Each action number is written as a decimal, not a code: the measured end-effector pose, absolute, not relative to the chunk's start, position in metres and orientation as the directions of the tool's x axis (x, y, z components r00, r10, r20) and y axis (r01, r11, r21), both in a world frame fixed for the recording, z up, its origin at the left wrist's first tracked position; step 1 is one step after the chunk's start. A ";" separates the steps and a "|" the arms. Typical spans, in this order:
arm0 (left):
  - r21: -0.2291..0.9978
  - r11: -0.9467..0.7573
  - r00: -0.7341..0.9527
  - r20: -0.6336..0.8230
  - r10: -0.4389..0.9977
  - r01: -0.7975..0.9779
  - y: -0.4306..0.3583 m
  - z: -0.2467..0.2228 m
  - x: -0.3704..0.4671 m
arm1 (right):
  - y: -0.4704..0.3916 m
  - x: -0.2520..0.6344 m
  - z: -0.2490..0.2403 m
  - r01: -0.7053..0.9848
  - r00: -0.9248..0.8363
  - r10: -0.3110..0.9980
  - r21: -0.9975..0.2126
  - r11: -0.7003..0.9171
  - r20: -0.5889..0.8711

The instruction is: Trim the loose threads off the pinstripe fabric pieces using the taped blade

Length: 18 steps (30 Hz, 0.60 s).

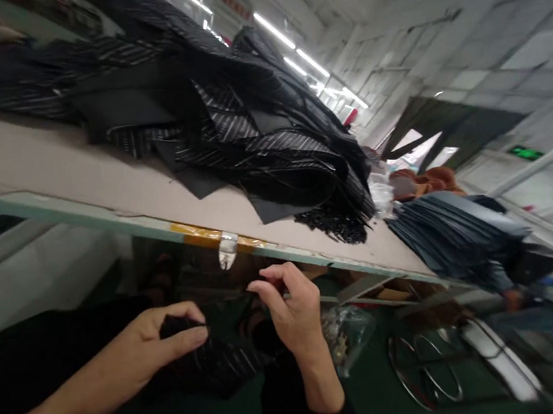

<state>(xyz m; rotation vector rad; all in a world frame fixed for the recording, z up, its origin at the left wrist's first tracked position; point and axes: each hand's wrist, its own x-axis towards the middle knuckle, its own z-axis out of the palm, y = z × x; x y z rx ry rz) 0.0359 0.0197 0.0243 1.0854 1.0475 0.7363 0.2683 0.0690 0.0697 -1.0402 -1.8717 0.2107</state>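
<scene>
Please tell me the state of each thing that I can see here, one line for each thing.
left hand: closed on a dark cloth piece, pinching it.
right hand: fingers bent, pinched together; what it grips is unclear.
striped fabric pile: heaped loosely on the table.
clear tape: hanging off the table edge.

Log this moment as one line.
left hand: pinching dark striped fabric piece | right hand: fingers curled, near table edge | pile of black striped fabric on table

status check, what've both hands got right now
Left hand pinching dark striped fabric piece. Right hand pinched shut above it, contents unclear. Table edge and striped fabric pile just ahead.
</scene>
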 end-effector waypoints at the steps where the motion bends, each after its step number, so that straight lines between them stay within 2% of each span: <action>1: 0.934 0.358 0.368 -0.332 0.868 -0.001 0.015 0.028 0.030 | 0.069 0.262 0.067 0.550 -0.219 0.710 -0.516 0.656 0.669; 7: 0.938 0.341 0.389 -0.289 0.875 -0.071 0.021 0.021 0.032 | 0.071 0.233 0.062 0.523 -0.311 0.638 -0.433 0.734 0.705; 18: 0.915 0.379 0.386 -0.302 0.872 -0.141 0.017 0.017 0.022 | 0.077 0.223 0.060 0.621 -0.425 0.560 -0.221 0.752 0.711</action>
